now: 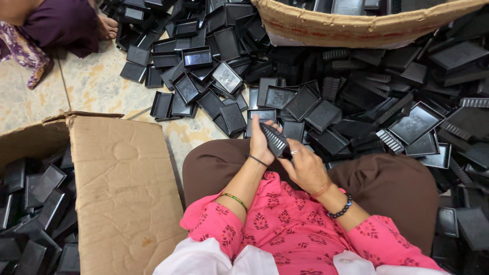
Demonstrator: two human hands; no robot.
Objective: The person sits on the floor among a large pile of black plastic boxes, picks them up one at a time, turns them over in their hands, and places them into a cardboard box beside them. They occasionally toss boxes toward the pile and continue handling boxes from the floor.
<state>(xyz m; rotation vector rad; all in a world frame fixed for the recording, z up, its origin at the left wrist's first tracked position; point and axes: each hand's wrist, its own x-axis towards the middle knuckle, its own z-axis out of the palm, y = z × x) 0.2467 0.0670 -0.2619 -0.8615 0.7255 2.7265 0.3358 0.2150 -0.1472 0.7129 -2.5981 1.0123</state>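
I sit on the floor with both hands raised over my lap. My left hand [261,142] and my right hand [304,165] together grip a small black plastic part [275,139] with a ribbed face, tilted between them. The left fingers wrap its upper end, the right fingers pinch its lower edge. Just beyond my knees lies a big heap of black plastic trays [326,97] and ribbed pieces.
A cardboard box [122,188] at my left holds several black trays [35,203]. A woven basket [356,25] with more parts stands at the top. Another person's foot and purple clothing [66,23] show at the upper left on the speckled floor [97,84].
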